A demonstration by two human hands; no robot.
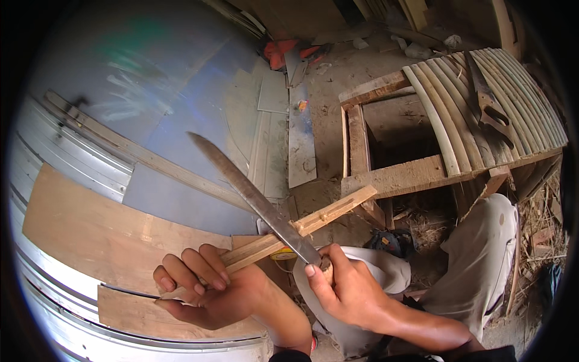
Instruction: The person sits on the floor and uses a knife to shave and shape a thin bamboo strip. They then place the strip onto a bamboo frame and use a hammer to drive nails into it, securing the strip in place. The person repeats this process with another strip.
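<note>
My right hand [356,292] is closed round the short wooden handle of a machete [244,184], its long dark blade pointing up and to the left. The blade crosses over a pale wooden stick [344,208] and meets it near a raised, rough patch of wood. My left hand [211,289] grips the lower left part of this stick, palm up with the fingers curled over it. The stick's far end points toward a slatted wooden bench; the end within my left hand is partly hidden.
The low bench [410,172] at right has rounded slats over part of its frame and an open gap. A handsaw [491,111] lies on the slats. Plywood [96,211] and metal sheets [66,157] lie at left. Wood shavings [431,241] litter the ground beside my legs.
</note>
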